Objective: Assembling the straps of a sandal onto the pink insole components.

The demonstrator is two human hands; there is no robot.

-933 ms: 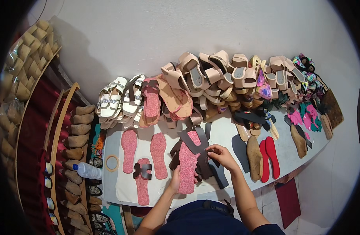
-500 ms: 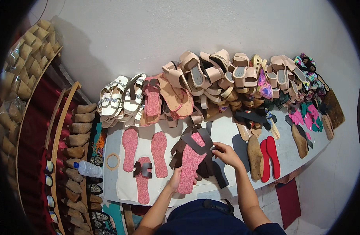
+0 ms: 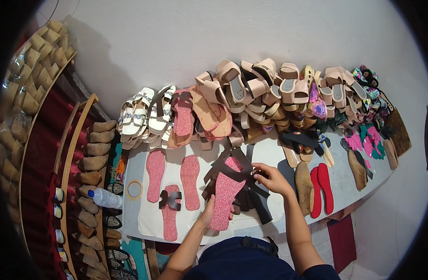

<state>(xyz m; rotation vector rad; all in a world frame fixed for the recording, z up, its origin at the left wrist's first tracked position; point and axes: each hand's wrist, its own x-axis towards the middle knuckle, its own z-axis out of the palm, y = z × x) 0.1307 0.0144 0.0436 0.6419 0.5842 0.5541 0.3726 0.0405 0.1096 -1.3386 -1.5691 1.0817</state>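
Note:
My left hand [image 3: 207,214] is wrapped round the lower edge of a pink patterned insole [image 3: 227,193], raised at a slant over the table. A dark brown strap [image 3: 243,163] with crossing bands lies over the insole's upper end. At that strap's right end, my right hand [image 3: 272,181] is closed, thumb and forefinger pinching its edge. Beneath and behind the insole lie more dark strap pieces [image 3: 244,201], partly hidden. To the left are two bare pink insoles [image 3: 155,175] [image 3: 190,182] and a third insole [image 3: 169,224] with a brown strap [image 3: 170,200] across it.
Finished sandals [image 3: 235,88] are heaped along the wall. On the right lie wooden shoe lasts [image 3: 303,186] and red insoles [image 3: 323,179]. A tape roll [image 3: 134,190] rests at the table's left edge, by a water bottle [image 3: 107,199] and a rack of lasts [image 3: 93,164].
The strap on the held insole has shifted, with its bands now wrapped further across the upper end. My right hand has moved slightly up, and my left hand keeps its hold.

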